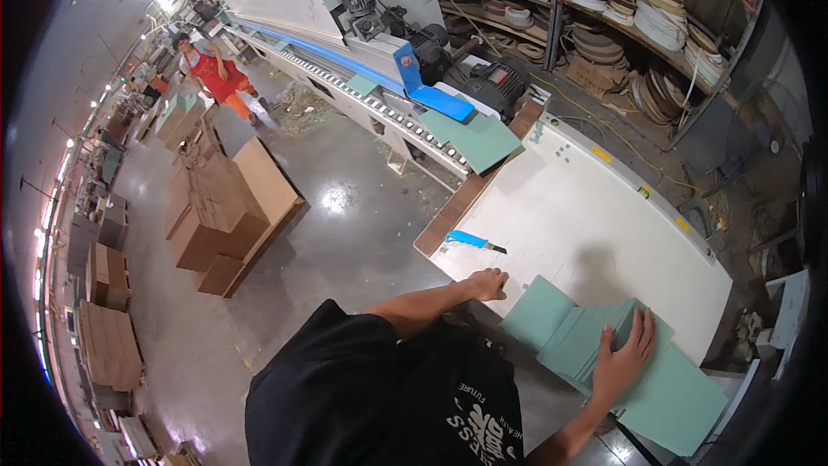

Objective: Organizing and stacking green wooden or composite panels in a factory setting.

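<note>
Pale green boards (569, 341) lie fanned out in a stepped, overlapping stack at the near right corner of a white worktable (595, 198). My right hand (623, 358) rests on top of this stack with its fingers spread. At the table's near left edge, my left hand (488, 284) leans with loosely bent fingers and nothing visible in it. Beyond it on the white top lies a blue-handled utility knife (470, 240), its dark end pointing right. Another green board (479, 140) sits at the machine's end, partly under a blue bracket (423, 91).
A long machine with a roller track (336, 78) and dark motors (496, 82) runs away from the table. Shelves of coiled strips (660, 17) stand behind. Brown board stacks (220, 207) occupy the floor at left. A person in a red apron (220, 78) is farther off.
</note>
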{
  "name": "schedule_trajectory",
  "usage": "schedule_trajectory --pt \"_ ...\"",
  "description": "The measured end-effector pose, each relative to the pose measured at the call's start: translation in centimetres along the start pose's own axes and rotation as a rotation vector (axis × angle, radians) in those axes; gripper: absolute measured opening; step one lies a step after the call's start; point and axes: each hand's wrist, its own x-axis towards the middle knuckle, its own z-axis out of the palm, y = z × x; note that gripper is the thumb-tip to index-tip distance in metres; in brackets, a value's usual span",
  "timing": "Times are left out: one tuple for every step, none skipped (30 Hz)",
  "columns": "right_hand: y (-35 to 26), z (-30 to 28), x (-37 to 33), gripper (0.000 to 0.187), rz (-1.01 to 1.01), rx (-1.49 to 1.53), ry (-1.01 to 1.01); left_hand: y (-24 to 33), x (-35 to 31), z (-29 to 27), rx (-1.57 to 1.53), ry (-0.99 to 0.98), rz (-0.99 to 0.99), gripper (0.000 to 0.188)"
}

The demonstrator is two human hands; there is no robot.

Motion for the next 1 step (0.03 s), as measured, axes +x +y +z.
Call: schedule_trajectory --pt "0.32 0.27 -0.09 0.064 -0.015 0.01 0.007 -0.16 -0.05 -0.08 0.004 -0.031 0.0 0.053"
